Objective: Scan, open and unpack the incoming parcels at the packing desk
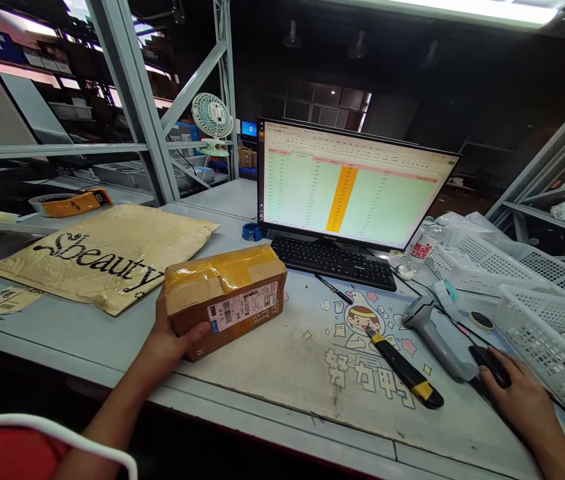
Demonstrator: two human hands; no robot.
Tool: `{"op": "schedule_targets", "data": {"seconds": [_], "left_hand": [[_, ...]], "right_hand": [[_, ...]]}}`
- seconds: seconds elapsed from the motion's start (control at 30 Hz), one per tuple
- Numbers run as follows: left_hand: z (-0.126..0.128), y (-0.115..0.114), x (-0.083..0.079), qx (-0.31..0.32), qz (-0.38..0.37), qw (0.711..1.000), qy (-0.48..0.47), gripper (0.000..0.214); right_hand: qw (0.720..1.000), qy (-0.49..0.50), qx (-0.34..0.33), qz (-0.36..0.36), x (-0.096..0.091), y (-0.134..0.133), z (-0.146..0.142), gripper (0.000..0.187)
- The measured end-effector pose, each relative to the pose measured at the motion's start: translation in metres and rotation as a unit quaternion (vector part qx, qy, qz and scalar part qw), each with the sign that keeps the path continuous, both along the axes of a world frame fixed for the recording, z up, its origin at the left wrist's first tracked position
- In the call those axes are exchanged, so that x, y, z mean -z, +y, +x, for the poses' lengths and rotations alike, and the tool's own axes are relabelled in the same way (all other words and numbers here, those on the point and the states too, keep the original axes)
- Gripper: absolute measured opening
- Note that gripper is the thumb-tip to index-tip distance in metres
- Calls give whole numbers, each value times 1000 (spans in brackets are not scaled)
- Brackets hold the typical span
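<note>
My left hand (170, 337) grips the left end of a taped cardboard box (242, 327), its thumb on the front face below a white shipping label. The box rests on the desk mat, left of centre. At the right, my right hand (522, 390) is curled over a black computer mouse (492, 367). Beside the mouse lies a grey barcode scanner (437, 343). A black and yellow utility knife (405, 370) sits on the mat between the box and the scanner. Behind the mat stands a monitor (352, 187) showing a spreadsheet, with a black keyboard (332, 260) before it.
A padded mailer (107, 253) lies left of the box, with an orange tape dispenser (72, 202) behind it. White plastic baskets (552, 320) line the right side. A pen (333, 289) and tape rolls (481, 321) lie on the desk. A metal post (135, 100) rises at the back left.
</note>
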State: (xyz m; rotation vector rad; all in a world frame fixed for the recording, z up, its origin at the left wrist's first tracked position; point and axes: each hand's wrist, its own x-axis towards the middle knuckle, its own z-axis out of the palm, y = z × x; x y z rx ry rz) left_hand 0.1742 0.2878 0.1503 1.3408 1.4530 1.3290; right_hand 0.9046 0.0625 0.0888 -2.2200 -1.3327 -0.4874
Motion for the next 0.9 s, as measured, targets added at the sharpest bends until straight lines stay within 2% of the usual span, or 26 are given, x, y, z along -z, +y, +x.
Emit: {"op": "schedule_targets", "data": {"seconds": [0.1, 0.43, 0.7, 0.9], "left_hand": [[0, 0, 0, 20, -12, 1000, -7, 126], [3, -2, -5, 23, -6, 1000, -5, 123], [1, -1, -1, 10, -19, 1000, -13, 122], [-2, 0, 4, 23, -13, 1000, -3, 117]], "right_hand": [[1000, 8, -21, 2, -1, 0, 0, 69], [999, 0, -39, 7, 1, -1, -1, 70], [999, -7, -46, 8, -4, 0, -7, 73], [999, 10, -47, 15, -5, 1, -7, 66]]}}
